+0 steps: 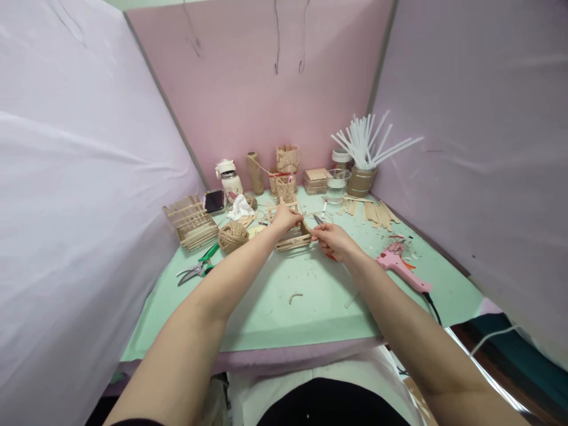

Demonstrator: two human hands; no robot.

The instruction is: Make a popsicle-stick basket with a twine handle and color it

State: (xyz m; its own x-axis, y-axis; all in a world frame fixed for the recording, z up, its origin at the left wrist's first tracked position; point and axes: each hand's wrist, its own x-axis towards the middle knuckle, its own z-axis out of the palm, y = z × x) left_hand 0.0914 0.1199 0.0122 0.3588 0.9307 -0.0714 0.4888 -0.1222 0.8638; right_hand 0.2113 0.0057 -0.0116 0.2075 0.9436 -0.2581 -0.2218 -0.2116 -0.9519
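A small basket of wooden sticks point(293, 241) sits mid-table, with a brown twine band point(306, 228) at its right end. My left hand point(287, 218) is closed at the basket's far side, its fingertips pinching twine by the band. At the basket's right end, my right hand point(336, 240) is closed, thumb and fingers pinching the lower end of that band. A pair of scissors shows around my right hand, grey blade point(318, 219) beyond it and red handle point(331, 256) below; whether the hand touches them is unclear. Loose twine loops behind both hands.
At left are a slatted stick tray point(190, 222), a ball of twine point(233, 236) and green-handled pruning shears point(197, 267). A pink glue gun point(403, 269) lies at right. Behind stand a bottle point(231, 182), a water cup point(336, 187), glue sticks point(361, 139) and craft sticks point(379, 214).
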